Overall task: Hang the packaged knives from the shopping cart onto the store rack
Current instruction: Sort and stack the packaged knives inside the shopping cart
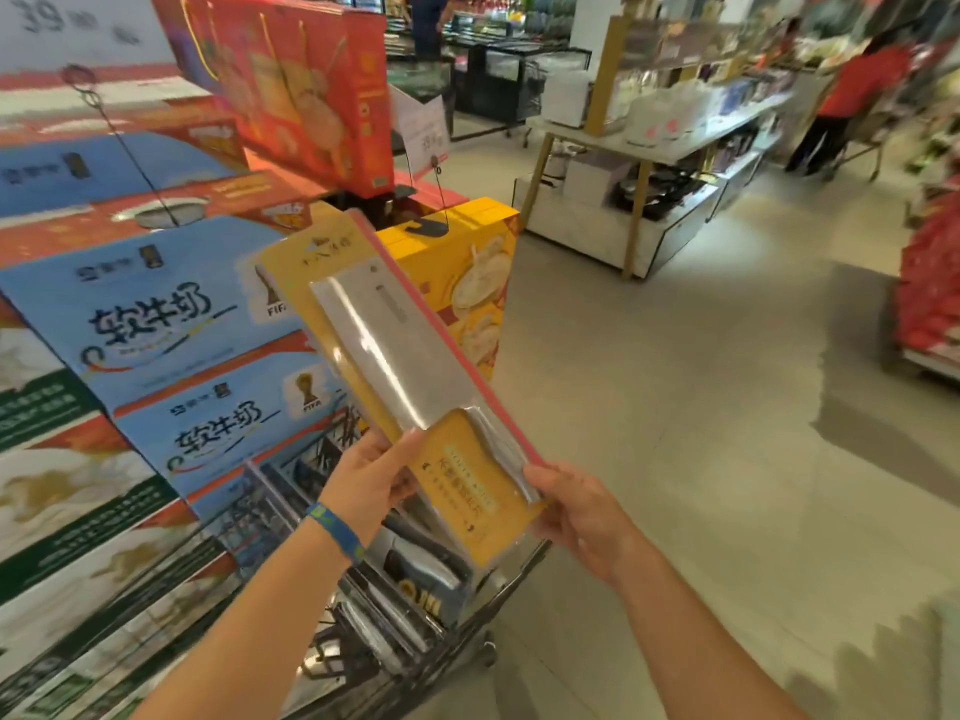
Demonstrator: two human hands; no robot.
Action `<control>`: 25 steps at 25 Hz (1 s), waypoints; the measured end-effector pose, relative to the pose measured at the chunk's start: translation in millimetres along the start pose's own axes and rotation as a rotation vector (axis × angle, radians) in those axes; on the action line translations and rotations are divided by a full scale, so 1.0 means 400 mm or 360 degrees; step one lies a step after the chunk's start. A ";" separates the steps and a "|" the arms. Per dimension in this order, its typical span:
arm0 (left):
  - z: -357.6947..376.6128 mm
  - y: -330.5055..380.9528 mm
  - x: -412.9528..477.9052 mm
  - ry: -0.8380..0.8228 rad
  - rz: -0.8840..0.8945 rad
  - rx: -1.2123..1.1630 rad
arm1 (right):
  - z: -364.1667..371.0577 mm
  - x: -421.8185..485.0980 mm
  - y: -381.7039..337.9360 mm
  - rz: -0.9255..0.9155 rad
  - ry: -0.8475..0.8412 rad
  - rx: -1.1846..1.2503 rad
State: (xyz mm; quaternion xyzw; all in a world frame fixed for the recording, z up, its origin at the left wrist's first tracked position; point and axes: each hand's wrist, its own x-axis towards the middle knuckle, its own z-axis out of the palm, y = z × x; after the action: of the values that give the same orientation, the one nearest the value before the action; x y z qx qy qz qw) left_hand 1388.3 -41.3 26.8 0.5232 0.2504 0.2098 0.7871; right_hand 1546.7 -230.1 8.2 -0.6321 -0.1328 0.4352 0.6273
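**Transfer step: packaged knife (395, 350) held above the shopping cart (511, 582), not yet hung.**
The left hand (371, 480) pinches the card's lower left edge, thumb on the front. The right hand (576, 511) grips the lower right corner, fingers curled round it. The long axis runs diagonally: handle end at the hands, hang-hole end pointing up, away and leftward. No knife rack is identifiable. The next move probably calls for locating a hook and aligning the hole with it.

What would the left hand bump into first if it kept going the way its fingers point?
The left hand points up and to the right, straight at the packaged cleaver it holds by the edge. Past that, probably the yellow box, though depth is unclear.
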 end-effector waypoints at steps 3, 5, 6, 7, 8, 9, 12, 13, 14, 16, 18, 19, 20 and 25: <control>-0.009 0.005 -0.011 -0.0182 -0.0082 0.0142 | 0.005 0.032 -0.027 -0.0125 -0.0228 -0.0146; -0.018 0.001 -0.007 -0.0137 -0.0087 0.0351 | 0.063 0.058 -0.040 -0.0207 -0.0277 -0.0172; -0.030 -0.002 -0.001 -0.0016 -0.0065 0.0504 | 0.095 0.071 -0.035 -0.0272 -0.0234 -0.0241; -0.049 -0.008 0.007 0.0149 -0.0057 0.0664 | 0.121 0.084 -0.026 -0.0347 -0.0151 -0.0345; -0.077 -0.019 0.010 0.0363 -0.0083 0.0779 | 0.145 0.100 -0.013 -0.0446 -0.0047 -0.0484; -0.111 -0.038 0.007 0.0572 -0.0147 0.0819 | 0.162 0.116 0.002 -0.0570 0.0056 -0.0660; -0.236 -0.154 -0.050 0.1018 -0.0545 0.1094 | 0.199 0.151 0.063 -0.0781 0.0213 -0.1189; -0.261 -0.203 -0.078 0.1036 -0.0715 0.1143 | 0.210 0.157 0.088 -0.0771 0.0212 -0.1303; -0.269 -0.244 -0.103 0.0992 -0.0884 0.1154 | 0.221 0.163 0.113 -0.0741 0.0179 -0.1393; -0.270 -0.303 -0.131 0.0875 -0.1049 0.1306 | 0.248 0.176 0.168 -0.0637 0.0034 -0.1612; -0.266 -0.320 -0.140 0.0877 -0.0988 0.1477 | 0.280 0.186 0.222 -0.0473 -0.0086 -0.1912; -0.263 -0.320 -0.144 0.0896 -0.0943 0.1437 | 0.296 0.191 0.248 -0.0354 -0.0119 -0.2021; -0.266 -0.323 -0.151 0.0923 -0.0907 0.1323 | 0.310 0.198 0.274 -0.0232 -0.0151 -0.2089; -0.287 -0.333 -0.208 0.1012 -0.0801 0.0678 | 0.370 0.252 0.350 0.0131 -0.0345 -0.2314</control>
State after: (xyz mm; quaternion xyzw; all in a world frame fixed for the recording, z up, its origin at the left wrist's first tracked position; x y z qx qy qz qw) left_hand 1261.3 -56.7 -120.0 0.5060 0.6364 0.1061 0.5725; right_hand 1446.5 -82.8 -133.0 -0.8463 -0.4252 0.3204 0.0162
